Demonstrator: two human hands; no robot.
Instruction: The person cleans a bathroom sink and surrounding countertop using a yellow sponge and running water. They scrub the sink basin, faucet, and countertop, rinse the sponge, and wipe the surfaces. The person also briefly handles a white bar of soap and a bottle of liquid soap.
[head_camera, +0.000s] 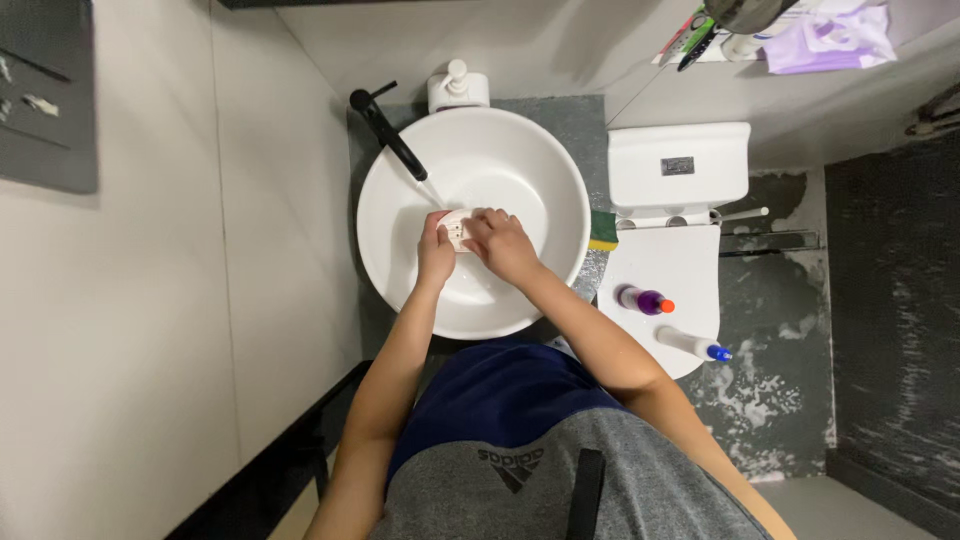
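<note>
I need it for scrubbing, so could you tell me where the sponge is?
The yellow-green sponge lies on the grey counter, between the white basin and toilet.

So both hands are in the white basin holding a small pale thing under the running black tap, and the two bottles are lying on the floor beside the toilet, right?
Not quite. The two bottles lie on the closed toilet lid, not on the floor; the head view shows this. The rest holds: the left hand and right hand hold a small pale thing in the white basin under the running black tap.
</note>
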